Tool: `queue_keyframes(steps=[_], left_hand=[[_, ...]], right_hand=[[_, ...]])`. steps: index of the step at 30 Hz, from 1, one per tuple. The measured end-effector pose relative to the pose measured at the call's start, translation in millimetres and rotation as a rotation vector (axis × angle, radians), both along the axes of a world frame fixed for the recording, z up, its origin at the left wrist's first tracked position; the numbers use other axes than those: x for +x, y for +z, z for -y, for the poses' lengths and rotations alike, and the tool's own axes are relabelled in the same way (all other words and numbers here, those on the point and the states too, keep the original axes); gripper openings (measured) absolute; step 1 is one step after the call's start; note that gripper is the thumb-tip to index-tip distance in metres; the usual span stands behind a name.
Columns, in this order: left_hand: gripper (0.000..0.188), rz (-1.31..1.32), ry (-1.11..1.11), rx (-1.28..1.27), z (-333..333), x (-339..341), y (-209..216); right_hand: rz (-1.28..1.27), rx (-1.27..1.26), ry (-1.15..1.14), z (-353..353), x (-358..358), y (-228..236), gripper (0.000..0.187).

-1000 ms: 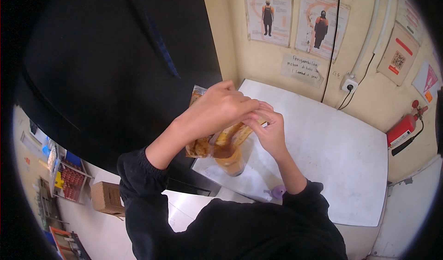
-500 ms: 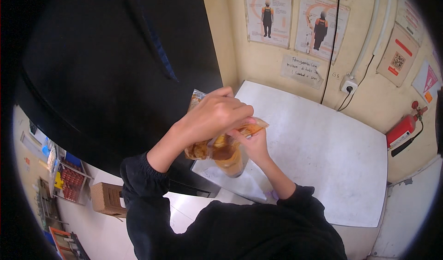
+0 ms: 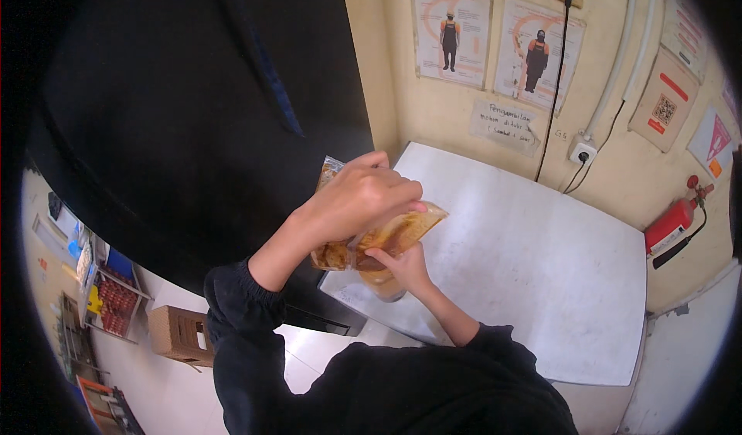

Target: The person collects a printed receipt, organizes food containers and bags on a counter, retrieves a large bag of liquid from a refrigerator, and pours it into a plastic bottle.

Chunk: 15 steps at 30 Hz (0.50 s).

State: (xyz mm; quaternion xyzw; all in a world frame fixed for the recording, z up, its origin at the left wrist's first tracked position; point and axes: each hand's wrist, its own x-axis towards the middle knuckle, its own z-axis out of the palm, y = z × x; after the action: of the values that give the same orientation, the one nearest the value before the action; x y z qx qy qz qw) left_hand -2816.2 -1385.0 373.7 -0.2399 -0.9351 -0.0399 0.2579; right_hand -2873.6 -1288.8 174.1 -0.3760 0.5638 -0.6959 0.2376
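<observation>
White surface (image 3: 533, 280) | pinched along the top by left hand (image 3: 362, 195), lower down by right hand (image 3: 408, 269), seemingly for steadiness: sauce-smeared clear pouch (image 3: 417, 223), above the surface | partly hidden beneath: tan-filled clear container (image 3: 383, 287) | beyond: posters (image 3: 450, 37), beige wall (image 3: 433, 114)

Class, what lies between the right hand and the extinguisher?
The head view shows the white tabletop between the right hand and the extinguisher.

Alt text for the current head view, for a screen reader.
A left hand grips a clear plastic pouch with orange-brown contents above a clear cup at a white table's edge; the right hand's thumb lies against the pouch. Posters and a red fire extinguisher show beyond.
</observation>
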Motion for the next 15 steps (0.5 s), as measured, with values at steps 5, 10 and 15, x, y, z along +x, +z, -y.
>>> queue_keyframes(steps=[5,10,15], left_hand=[[0.017,0.040,0.128,-0.077,-1.2,3.3,6.3],[0.016,-0.036,0.187,-0.201,-9.1,4.6,2.5],[0.011,-0.070,0.186,-0.223,-11.2,2.8,1.5]], right_hand=[[-0.156,-0.062,-0.052,-4.5,-7.0,6.2,0.038],[-0.356,-0.253,-0.317,-22.9,-40.0,48.8,0.028],[-0.663,-0.215,-0.278,-37.1,-50.5,90.2,0.011]])
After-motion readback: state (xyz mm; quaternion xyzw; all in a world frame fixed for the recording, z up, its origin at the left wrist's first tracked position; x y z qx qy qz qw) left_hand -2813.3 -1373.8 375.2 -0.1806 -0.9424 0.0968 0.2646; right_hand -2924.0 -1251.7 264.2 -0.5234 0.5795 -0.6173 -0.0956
